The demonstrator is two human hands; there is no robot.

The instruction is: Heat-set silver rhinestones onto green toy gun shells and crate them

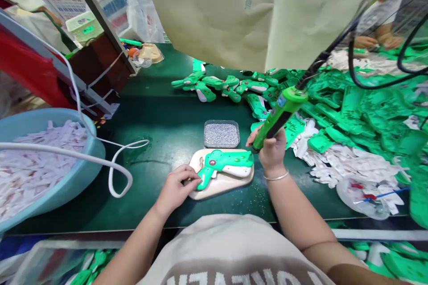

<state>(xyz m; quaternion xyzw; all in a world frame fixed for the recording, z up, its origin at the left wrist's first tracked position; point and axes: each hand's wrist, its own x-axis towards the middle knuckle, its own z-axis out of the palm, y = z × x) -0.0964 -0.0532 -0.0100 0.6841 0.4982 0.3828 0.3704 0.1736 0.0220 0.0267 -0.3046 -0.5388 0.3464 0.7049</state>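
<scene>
Two hands flank the gun-shaped green plastic piece [222, 161]: our left hand [175, 189] pinches its handle in a narrow grip, our right hand [271, 151] wraps a blue-labelled green tool [279, 118] beside it.

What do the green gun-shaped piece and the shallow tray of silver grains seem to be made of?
The green gun-shaped piece looks like moulded plastic, possibly soft foam; its surface is smooth with a slight sheen. The shallow tray seems clear plastic, since its rim is see-through. The silver grains glint like metal or glitter, but they are too small to tell.
</scene>
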